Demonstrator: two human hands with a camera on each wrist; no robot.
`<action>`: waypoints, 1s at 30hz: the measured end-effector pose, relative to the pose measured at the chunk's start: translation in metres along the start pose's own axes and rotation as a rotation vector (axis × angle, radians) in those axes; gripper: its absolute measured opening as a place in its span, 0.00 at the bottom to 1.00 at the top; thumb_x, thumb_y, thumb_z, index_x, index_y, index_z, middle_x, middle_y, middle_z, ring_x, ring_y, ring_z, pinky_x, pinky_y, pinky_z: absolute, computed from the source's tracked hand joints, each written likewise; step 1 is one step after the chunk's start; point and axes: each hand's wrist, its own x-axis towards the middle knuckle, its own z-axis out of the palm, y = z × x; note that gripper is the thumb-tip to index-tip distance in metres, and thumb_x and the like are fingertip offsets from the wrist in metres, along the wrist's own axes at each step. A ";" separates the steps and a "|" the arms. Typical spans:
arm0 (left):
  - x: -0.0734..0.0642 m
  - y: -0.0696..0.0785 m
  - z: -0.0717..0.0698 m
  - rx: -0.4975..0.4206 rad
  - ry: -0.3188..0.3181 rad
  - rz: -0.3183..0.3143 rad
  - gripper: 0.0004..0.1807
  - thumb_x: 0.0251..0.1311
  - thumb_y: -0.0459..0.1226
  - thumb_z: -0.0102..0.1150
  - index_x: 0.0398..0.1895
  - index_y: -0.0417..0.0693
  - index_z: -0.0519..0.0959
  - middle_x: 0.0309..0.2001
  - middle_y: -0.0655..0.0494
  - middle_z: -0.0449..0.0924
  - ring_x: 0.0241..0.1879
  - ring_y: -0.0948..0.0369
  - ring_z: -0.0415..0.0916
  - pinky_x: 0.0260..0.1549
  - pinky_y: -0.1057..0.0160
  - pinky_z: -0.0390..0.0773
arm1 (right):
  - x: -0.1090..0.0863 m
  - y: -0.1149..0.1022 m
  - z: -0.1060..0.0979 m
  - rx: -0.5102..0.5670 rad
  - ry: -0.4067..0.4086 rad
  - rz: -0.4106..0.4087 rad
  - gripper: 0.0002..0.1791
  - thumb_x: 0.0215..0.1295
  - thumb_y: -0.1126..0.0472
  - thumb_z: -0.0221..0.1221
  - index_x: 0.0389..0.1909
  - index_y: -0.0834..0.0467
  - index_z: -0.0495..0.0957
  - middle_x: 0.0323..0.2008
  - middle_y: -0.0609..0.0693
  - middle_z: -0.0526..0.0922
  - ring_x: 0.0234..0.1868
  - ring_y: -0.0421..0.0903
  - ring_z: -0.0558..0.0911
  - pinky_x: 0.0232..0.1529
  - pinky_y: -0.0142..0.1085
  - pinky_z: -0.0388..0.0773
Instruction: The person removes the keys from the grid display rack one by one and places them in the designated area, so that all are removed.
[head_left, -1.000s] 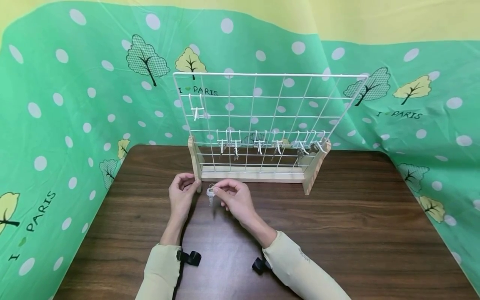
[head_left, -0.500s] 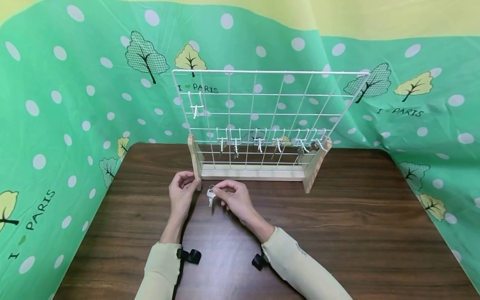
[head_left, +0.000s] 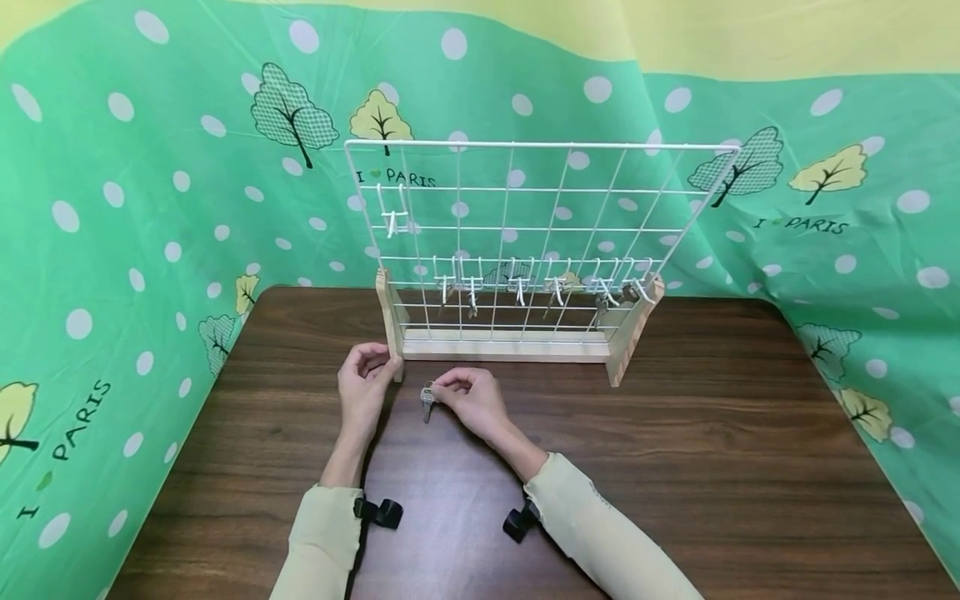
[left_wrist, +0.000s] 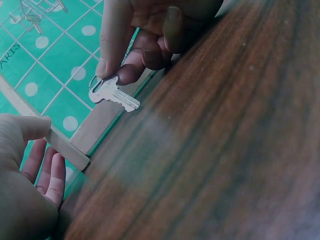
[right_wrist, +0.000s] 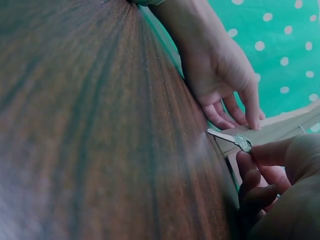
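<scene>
Between thumb and fingers, my right hand (head_left: pixel 472 404) pinches a silver key (head_left: pixel 427 397) near its head, where a thin wire ring shows. The blade points down, just above the table, in front of the rack. In the left wrist view, the key (left_wrist: pixel 112 94) hangs apart from the rack. My left hand (head_left: pixel 362 390) holds the left wooden side post (head_left: pixel 391 329) of a white wire grid rack (head_left: pixel 536 146) low down, thumb in front. That post (left_wrist: pixel 70 150) shows beside the thumb in the left wrist view.
Several white hooks line a lower grid bar, such as one hook (head_left: pixel 520 290) in the middle; keys hang on some. One hook (head_left: pixel 392 221) sits higher at the left. The brown wooden table (head_left: pixel 720 467) spreads in front, with a green dotted curtain (head_left: pixel 180 250) behind.
My right hand has drawn the key slightly toward me and to the right, away from the rack's base. The left hand stays at the post.
</scene>
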 end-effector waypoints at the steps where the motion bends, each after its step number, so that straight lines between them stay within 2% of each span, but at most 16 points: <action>1: 0.000 0.000 0.000 0.001 0.000 0.000 0.15 0.63 0.17 0.71 0.50 0.23 0.77 0.42 0.61 0.84 0.44 0.65 0.84 0.48 0.72 0.85 | 0.000 0.001 0.000 -0.021 0.001 -0.010 0.02 0.68 0.68 0.73 0.36 0.64 0.91 0.27 0.50 0.89 0.26 0.34 0.79 0.29 0.25 0.74; 9: 0.000 0.000 -0.001 -0.007 0.001 -0.004 0.14 0.63 0.17 0.70 0.49 0.24 0.78 0.41 0.61 0.84 0.44 0.65 0.84 0.47 0.73 0.84 | 0.001 0.006 -0.002 -0.093 -0.013 -0.053 0.02 0.68 0.66 0.74 0.36 0.61 0.92 0.27 0.50 0.90 0.25 0.33 0.80 0.28 0.24 0.75; 15: 0.001 -0.001 0.001 -0.011 -0.001 0.000 0.15 0.63 0.17 0.71 0.49 0.23 0.78 0.41 0.61 0.84 0.44 0.65 0.84 0.46 0.73 0.85 | 0.002 0.010 -0.003 -0.193 -0.023 -0.107 0.03 0.69 0.65 0.75 0.35 0.60 0.92 0.29 0.47 0.90 0.25 0.32 0.79 0.28 0.24 0.76; 21: 0.001 -0.001 0.000 -0.004 0.005 -0.002 0.14 0.63 0.16 0.70 0.48 0.25 0.78 0.41 0.62 0.84 0.44 0.65 0.84 0.46 0.73 0.84 | 0.003 0.009 -0.003 -0.260 -0.004 -0.151 0.03 0.68 0.66 0.74 0.34 0.58 0.93 0.26 0.46 0.88 0.24 0.32 0.76 0.27 0.24 0.72; 30: 0.001 -0.001 0.000 0.002 -0.006 -0.001 0.14 0.63 0.17 0.71 0.49 0.24 0.78 0.42 0.60 0.84 0.44 0.65 0.84 0.47 0.72 0.85 | 0.002 0.012 0.000 -0.308 0.024 -0.145 0.03 0.67 0.66 0.75 0.32 0.56 0.93 0.22 0.43 0.86 0.22 0.32 0.76 0.24 0.25 0.71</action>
